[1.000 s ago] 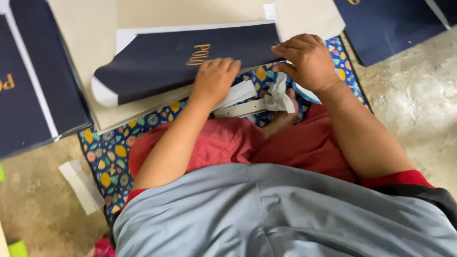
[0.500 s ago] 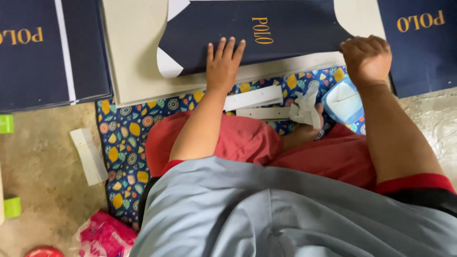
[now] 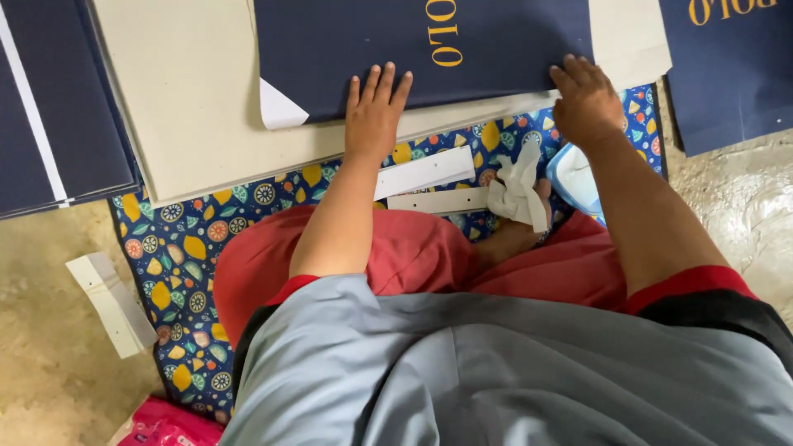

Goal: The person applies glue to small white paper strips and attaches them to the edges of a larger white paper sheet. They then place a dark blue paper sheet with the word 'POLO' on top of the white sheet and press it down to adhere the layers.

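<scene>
The left hand (image 3: pixel 376 118) is pressing flat, fingers spread and grasping nothing, on the navy sheet (image 3: pixel 413 49) lying over the grey board (image 3: pixel 198 107), while the right hand (image 3: pixel 588 101) is pressing its lower edge, also ungripped.

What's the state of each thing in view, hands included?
left hand: open, flat, pressing on the navy sheet
right hand: fingers curled, pressing the sheet's lower edge
navy sheet: flat on the grey board, one corner folded up white
grey board: flat, partly on the patterned mat
white cloth: crumpled
white strips: loose on the mat
</scene>
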